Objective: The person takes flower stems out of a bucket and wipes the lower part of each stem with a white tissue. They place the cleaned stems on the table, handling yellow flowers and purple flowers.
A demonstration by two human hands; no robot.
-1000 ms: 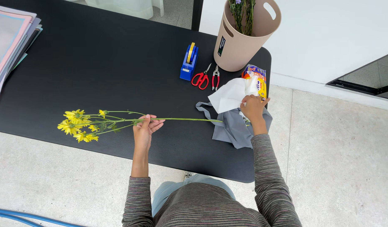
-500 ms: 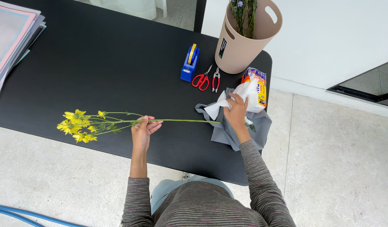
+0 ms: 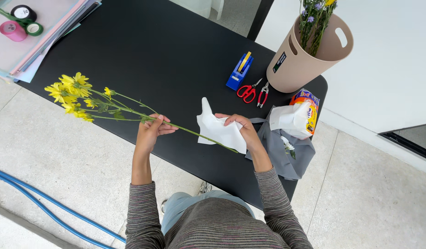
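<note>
Now | left hand (image 3: pixel 150 131) pinches yellow flower stem (image 3: pixel 130 110) mid-length above tabletop (image 3: pixel 130 50) | right hand (image 3: pixel 243 131) grips white tissue (image 3: pixel 220 131) at stem's cut end | best wrapped snugly, stem level

— What do we see worn here?
— We see a grey knit top with thin horizontal stripes in muted purple, its long sleeves pushed up the forearms, leaving the left hand (image 3: pixel 150 131) and right hand (image 3: pixel 243 129) bare.
— And below that?
— We make out light blue trousers beneath the striped hem.
</note>
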